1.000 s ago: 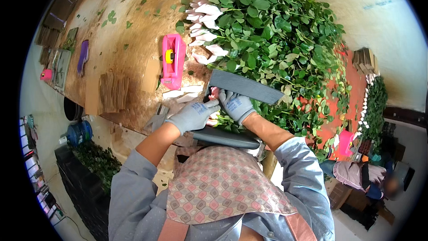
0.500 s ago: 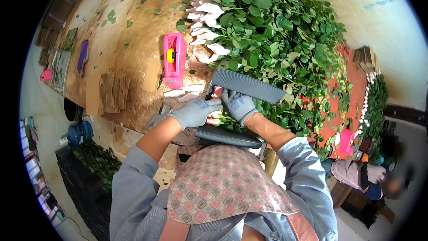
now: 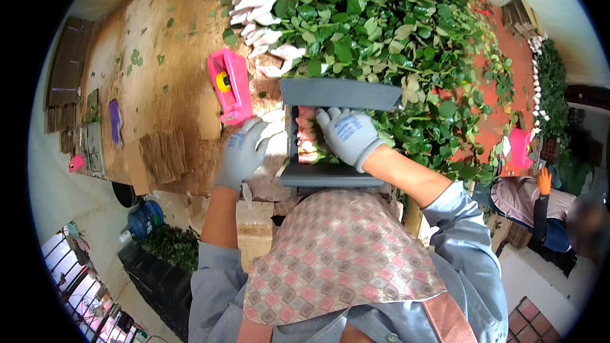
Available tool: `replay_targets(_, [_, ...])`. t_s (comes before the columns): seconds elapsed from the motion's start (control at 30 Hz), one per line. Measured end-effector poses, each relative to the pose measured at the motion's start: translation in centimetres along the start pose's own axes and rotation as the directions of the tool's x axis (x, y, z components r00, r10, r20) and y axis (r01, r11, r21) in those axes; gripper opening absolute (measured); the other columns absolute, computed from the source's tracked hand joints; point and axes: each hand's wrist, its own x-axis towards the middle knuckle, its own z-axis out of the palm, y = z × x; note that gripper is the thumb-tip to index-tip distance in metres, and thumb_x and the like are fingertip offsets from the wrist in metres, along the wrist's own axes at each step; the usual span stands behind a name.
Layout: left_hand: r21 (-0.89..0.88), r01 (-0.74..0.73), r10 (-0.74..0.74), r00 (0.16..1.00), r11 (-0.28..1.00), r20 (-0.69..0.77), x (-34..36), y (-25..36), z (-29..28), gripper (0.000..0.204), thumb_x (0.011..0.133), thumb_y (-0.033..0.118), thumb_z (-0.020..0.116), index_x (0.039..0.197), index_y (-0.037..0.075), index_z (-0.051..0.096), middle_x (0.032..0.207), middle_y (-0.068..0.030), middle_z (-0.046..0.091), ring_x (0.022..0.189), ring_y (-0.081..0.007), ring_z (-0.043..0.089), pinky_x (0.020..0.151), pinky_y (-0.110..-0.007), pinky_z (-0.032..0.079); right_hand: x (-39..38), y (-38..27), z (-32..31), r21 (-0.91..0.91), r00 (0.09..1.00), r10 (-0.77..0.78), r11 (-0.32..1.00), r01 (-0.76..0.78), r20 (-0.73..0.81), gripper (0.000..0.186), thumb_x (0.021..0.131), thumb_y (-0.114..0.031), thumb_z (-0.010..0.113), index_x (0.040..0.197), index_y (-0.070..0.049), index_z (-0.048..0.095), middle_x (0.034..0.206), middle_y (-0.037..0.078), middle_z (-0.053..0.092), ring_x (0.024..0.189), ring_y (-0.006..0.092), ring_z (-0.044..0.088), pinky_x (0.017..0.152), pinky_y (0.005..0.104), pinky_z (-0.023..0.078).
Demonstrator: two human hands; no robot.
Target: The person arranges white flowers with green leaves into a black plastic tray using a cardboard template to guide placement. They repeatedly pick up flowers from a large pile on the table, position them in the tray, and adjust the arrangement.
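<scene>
In front of me is a dark grey trough-like holder [image 3: 340,93] with two long side plates. Pink rose heads [image 3: 307,140] lie between the plates at its left end, green leaves beside them. My right hand [image 3: 349,134], in a grey glove, lies over the stems just behind the heads, fingers stretched and pressing down. My left hand [image 3: 243,151], gloved alike, is left of the holder, thumb and fingers apart. Its fingertips are near small white pieces [image 3: 273,117] and the lower end of a pink tape dispenser [image 3: 234,86] with a yellow core; no held thing shows.
Leafy stems [image 3: 381,19] with white-sleeved heads [image 3: 254,9] are heaped beyond the holder. Brown cardboard pieces [image 3: 164,155] stand at the table's left edge. Purple gloves [image 3: 115,122] lie farther left. A co-worker with an orange glove [image 3: 544,181] is at the right.
My left hand has left the rose heads and moved left toward the white pieces. My right hand stays on the stems. The rose heads are now more exposed, and the view has shifted.
</scene>
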Motion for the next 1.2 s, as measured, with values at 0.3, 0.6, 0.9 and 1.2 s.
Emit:
replay_targets(0.3, [0.337,0.169,-0.210,0.973,0.926,0.090,3.2,1.2,4.0,0.064,0.082,0.024,0.077,0.139,0.009,0.052,0.130,-0.0175,0.055,0.109,-0.0370,0.063,0.087,-0.048,0.053,-5.0,-0.8,-2.8,0.336,0.958,0.273,0.914,-0.228,-0.093,0.037,0.092,-0.022,0.064,0.126,-0.008,0.058,0.094,0.011,0.065,0.084,0.0311,0.067,0.070,0.0427,0.054])
replay_targets(0.6, [-0.390,0.203,-0.294,0.937,0.898,-0.188,0.0,0.8,-1.4,0.028,0.091,0.020,0.068,0.113,0.003,0.064,0.097,-0.0199,0.068,0.086,-0.0370,0.066,0.074,-0.042,0.052,-6.3,0.9,-3.5,0.437,0.913,0.376,0.855,-0.278,-0.155,0.034,0.092,-0.021,0.066,0.123,-0.010,0.060,0.093,0.012,0.065,0.085,0.0320,0.066,0.071,0.0427,0.053])
replay_targets(0.9, [0.143,0.248,-0.275,0.935,0.958,0.224,-14.4,-0.7,0.1,0.055,0.091,0.018,0.066,0.142,0.011,0.046,0.103,-0.0183,0.070,0.085,-0.0356,0.069,0.075,-0.044,0.054,-7.4,0.1,-3.9,0.456,0.913,0.364,0.855,-0.248,-0.185,0.034,0.092,-0.020,0.066,0.123,-0.009,0.061,0.093,0.014,0.065,0.083,0.0338,0.066,0.070,0.0430,0.053])
replay_targets(1.2, [0.416,0.289,-0.373,0.918,0.862,0.134,-24.4,-5.7,7.2,0.051,0.090,0.017,0.065,0.136,0.009,0.047,0.111,-0.0182,0.062,0.091,-0.0375,0.066,0.077,-0.048,0.053,-9.7,-0.4,-4.7,0.481,0.888,0.417,0.829,-0.285,-0.192,0.034,0.091,-0.018,0.067,0.123,-0.010,0.061,0.097,0.013,0.067,0.086,0.0344,0.067,0.072,0.0425,0.054])
